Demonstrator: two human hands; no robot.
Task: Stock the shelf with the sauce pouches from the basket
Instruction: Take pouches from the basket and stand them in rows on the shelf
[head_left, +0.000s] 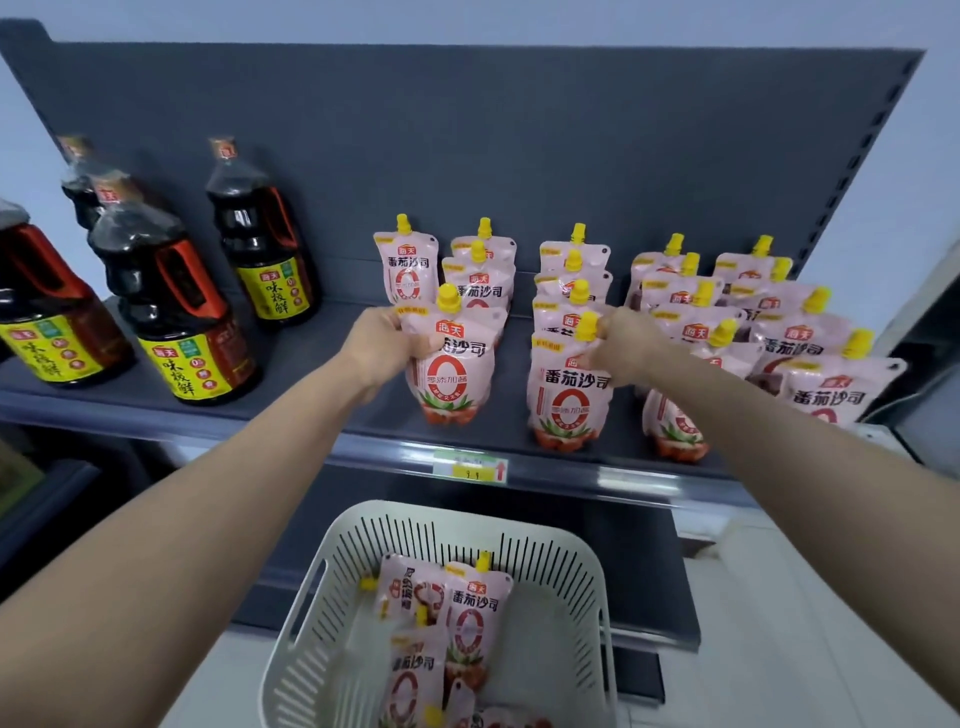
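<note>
currently left hand (384, 345) grips one pouch (454, 384) by its side; right hand (626, 351) pinches a second pouch (566, 400) near its cap, likely steadying both upright on the shelf (311, 338). more pouches (467, 618) lie in basket (566, 551) below.

Price tag (470, 467) print unreadable, basket (311, 623) cut off below, leftmost bottle (36, 312) cropped.

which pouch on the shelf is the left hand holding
The front pouch of the leftmost row, nearest the dark bottles. The left hand grips its upper edge; the right hand holds the neighbouring pouch.
</note>
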